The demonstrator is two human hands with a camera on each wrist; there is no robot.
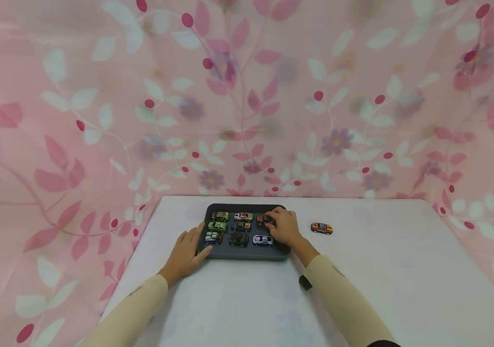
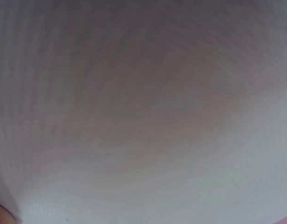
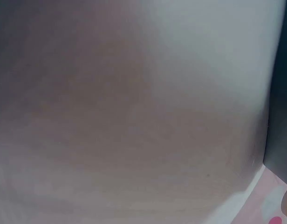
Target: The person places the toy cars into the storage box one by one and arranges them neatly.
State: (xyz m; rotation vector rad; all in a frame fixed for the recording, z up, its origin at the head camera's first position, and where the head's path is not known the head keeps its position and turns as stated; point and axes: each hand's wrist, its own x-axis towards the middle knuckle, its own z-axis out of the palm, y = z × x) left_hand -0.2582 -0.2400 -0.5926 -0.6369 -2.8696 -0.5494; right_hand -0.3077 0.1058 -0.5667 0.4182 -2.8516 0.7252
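A dark grey tray [image 1: 247,253] holds several small toy cars in rows. At its right end my right hand [image 1: 286,227] pinches a dark red toy car [image 1: 263,220] in the back row, its fingers hiding part of the car. Just in front of that sits a white-and-black toy car [image 1: 263,240]. My left hand [image 1: 186,253] rests against the tray's left edge, fingers extended and thumb at the front corner. Nearest to it are a white, green and blue toy car [image 1: 213,237] and a bright green one [image 1: 218,226].
To the right of the tray, an orange-red toy car [image 1: 322,228] lies on the white table [image 1: 381,270]. A small black object [image 1: 305,283] shows beside the right sleeve. Pink floral cloth [image 1: 247,96] hangs behind the table. The right wrist view catches the tray's side [image 3: 281,135].
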